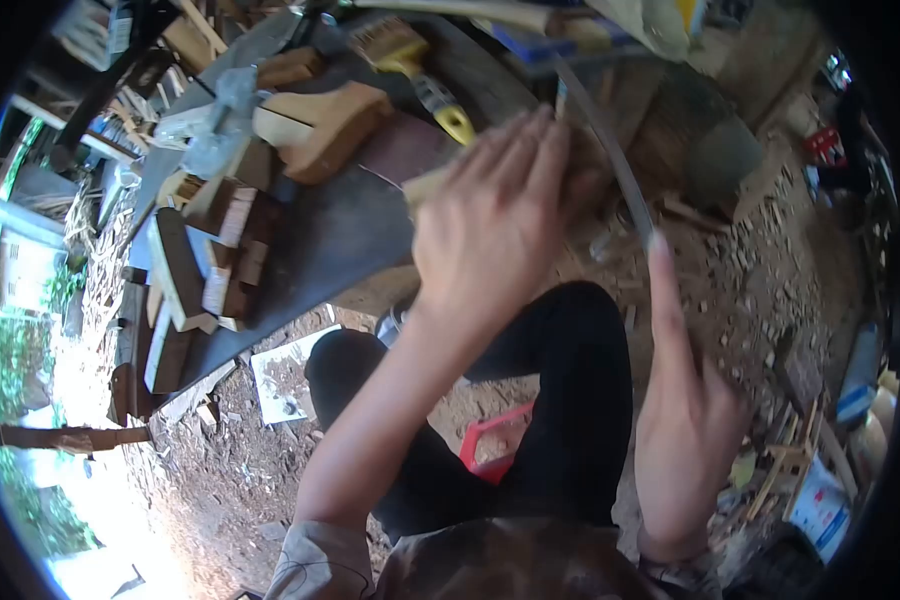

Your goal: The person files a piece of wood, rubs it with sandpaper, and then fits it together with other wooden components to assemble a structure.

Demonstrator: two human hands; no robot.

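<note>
My left hand (pixel 495 205) is closed over a pale piece of wood (pixel 425 187) at the edge of the dark work table (pixel 320 240). Most of that piece is hidden beneath the hand. In my right hand (pixel 685 430) is a long, narrow grey file (pixel 610 145). Its handle end is covered by my palm, and my index finger lies stretched along it. The blade points away from me, just right of my left fingers; whether it touches the wood cannot be made out. Beyond my left hand lies a paint brush (pixel 440 105) with a yellow and black handle.
Cut wood blocks (pixel 185 275) are stacked on the table's left side, near a shaped brown wood piece (pixel 325 125) and a reddish sanding sheet (pixel 405 152). A clear plastic bag (pixel 215 125) lies behind them. Wood chips (pixel 760 290) litter the ground. A red object (pixel 490 440) is between my legs.
</note>
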